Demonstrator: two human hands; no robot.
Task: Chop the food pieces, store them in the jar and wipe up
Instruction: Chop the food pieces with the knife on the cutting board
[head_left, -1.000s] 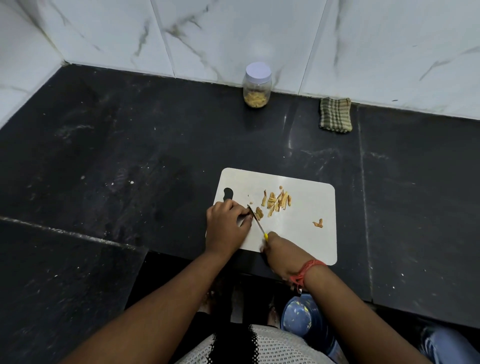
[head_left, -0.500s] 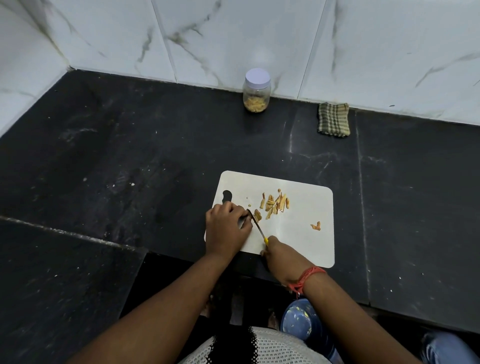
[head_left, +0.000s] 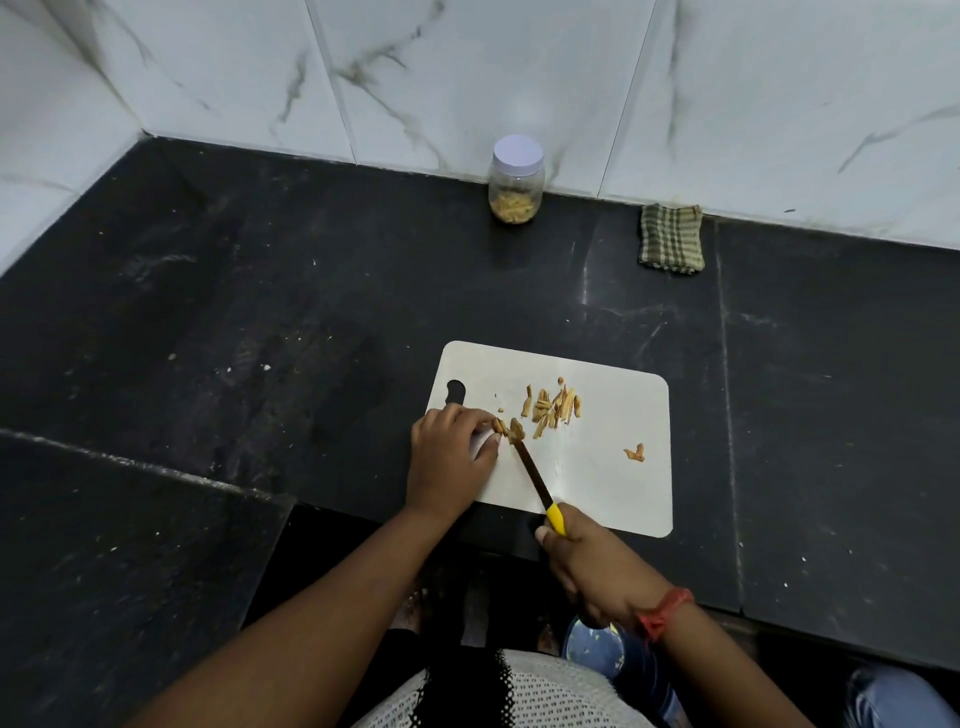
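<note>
Food piece pinned by left hand (fingertips) — knife tip touching, right hand gripping.

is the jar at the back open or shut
Shut: the jar stands upright by the wall with its pale lid on, some food pieces inside.

Black stone bench, dusty, flecked with pale specks, seams visible between slabs. White marble-look wall tiles with grey veining behind and at left, meeting in corner. Soft light reflects off polished stone.
</note>
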